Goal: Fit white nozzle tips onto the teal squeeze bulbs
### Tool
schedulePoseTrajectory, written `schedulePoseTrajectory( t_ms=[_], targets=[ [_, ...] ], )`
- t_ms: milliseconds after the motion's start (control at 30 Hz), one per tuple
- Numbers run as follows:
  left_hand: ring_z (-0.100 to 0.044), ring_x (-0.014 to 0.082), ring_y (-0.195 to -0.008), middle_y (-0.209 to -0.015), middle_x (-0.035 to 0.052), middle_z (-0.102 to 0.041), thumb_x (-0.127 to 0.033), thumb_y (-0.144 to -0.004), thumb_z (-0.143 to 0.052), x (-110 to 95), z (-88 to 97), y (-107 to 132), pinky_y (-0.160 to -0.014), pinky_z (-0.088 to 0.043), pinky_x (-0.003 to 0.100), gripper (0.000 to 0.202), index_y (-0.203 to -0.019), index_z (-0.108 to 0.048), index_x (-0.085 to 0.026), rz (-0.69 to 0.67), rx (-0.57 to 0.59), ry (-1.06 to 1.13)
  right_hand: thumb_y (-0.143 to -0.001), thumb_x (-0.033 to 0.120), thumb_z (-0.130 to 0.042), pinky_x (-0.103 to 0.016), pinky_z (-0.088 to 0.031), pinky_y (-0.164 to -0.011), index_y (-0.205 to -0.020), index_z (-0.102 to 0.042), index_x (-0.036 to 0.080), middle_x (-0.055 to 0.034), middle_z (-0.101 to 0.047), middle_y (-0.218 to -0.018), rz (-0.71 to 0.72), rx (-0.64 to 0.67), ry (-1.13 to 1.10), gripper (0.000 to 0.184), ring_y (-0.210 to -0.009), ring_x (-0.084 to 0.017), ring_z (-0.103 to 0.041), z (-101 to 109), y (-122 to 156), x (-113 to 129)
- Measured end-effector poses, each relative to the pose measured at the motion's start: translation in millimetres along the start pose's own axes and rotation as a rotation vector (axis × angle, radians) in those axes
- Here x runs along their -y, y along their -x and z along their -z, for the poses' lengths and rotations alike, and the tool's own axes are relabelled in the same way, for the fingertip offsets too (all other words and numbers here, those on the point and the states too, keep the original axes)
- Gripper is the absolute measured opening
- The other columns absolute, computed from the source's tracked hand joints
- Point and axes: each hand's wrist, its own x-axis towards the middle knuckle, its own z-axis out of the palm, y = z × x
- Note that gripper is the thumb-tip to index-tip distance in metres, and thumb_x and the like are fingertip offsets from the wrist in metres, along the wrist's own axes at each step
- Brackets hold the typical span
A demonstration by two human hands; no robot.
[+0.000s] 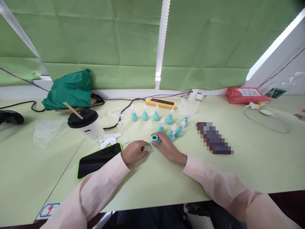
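Fingers [143,147] of your left hand [134,153] were curled shut around a small clear tip [147,148], low on the pale green counter [147,181]. Your right hand [168,149] lay just beside it, thumb and forefinger pinching an open teal bulb [155,139] that rested on the counter, in front of the capped bulbs [156,116] standing behind. A green-cased phone [98,160] and a lidded cup [87,124] sat to your left.
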Motion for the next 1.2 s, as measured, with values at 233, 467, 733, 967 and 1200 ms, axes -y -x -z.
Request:
schedulePoseTrajectory(
  t_ms=[233,467,733,967,1200],
  targets=[
    [-0.052,0.0145,-0.062,-0.072,0.0012,-0.054,-0.030,-0.071,-0.042,-1,0.2,1,-0.055,-0.037,0.024,0.033,-0.102,-0.047,-0.019,0.108,-0.110,-0.135,-0.075,0.027,-0.047,-0.030,-0.042,-0.075,-0.100,-0.045,0.018,-0.0046,-0.054,-0.093,-0.078,-0.070,0.020,0.026,-0.082,-0.015,-0.051,-13,-8,-19],
    [-0.053,0.0143,-0.063,-0.070,0.0009,-0.054,-0.039,-0.072,-0.042,-2,0.0,2,-0.056,-0.037,0.024,0.038,-0.103,-0.046,-0.018,0.131,-0.182,-0.126,-0.070,0.026,-0.052,-0.034,-0.040,-0.080,-0.111,-0.037,0.019,-0.0089,-0.049,-0.109,0.114,-0.253,0.181,0.044,-0.100,-0.020,-0.045,0,17,-11],
    [-0.051,0.0120,-0.062,-0.074,0.0018,-0.051,-0.033,-0.077,-0.036,-14,-0.8,6,-0.052,-0.035,0.022,0.027,-0.095,-0.047,-0.017,0.097,-0.435,-0.113,-0.070,0.037,-0.050,-0.022,-0.034,-0.043,-0.104,-0.038,0.015,0.0070,-0.040,-0.047,-0.145,-0.404,0.353,0.043,-0.039,-0.010,-0.039,33,21,-33],
    [-0.046,0.0110,-0.060,-0.068,0.0020,-0.048,-0.025,-0.075,-0.041,-20,-0.9,13,-0.052,-0.034,0.021,0.014,-0.083,-0.049,-0.016,-0.079,-0.588,-0.002,-0.073,0.032,-0.045,-0.026,-0.037,-0.053,-0.074,-0.050,0.017,-0.0048,-0.049,-0.070,-0.008,-0.436,0.450,0.016,-0.059,-0.015,-0.048,35,18,-26],
    [-0.035,0.0080,-0.045,-0.051,-0.0040,-0.040,-0.041,-0.068,-0.048,-34,-1.3,20,-0.046,-0.029,0.021,0.027,-0.075,-0.046,-0.015,-0.158,-0.278,0.231,-0.074,0.021,-0.042,-0.027,-0.036,-0.052,-0.090,-0.047,0.017,-0.0045,-0.054,-0.068,0.372,-0.010,0.395,0.018,-0.061,-0.016,-0.049,24,38,-1]
  ],
)
